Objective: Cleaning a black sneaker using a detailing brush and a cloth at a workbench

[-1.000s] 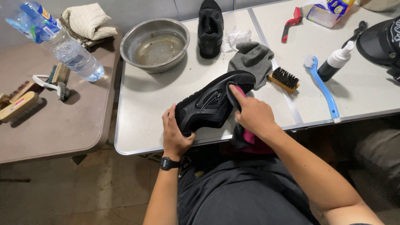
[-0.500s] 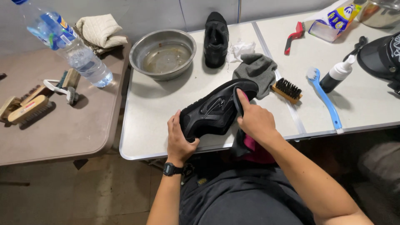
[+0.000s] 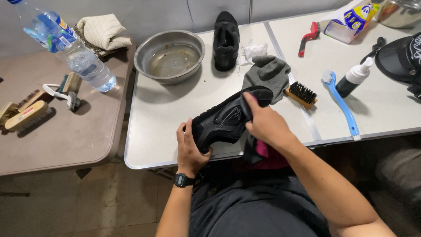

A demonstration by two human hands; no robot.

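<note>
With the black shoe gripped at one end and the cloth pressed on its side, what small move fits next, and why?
Probably draw the right hand and its dark cloth along the black shoe toward the left hand: the cloth sits near the far end, so the side panel between the hands lies uncovered.

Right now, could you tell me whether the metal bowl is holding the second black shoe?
No, the second black shoe stands on the table beside the metal bowl.

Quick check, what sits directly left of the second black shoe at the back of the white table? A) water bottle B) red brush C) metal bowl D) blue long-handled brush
C: the metal bowl stands right beside the second black shoe, on its left, on the white table.
</note>
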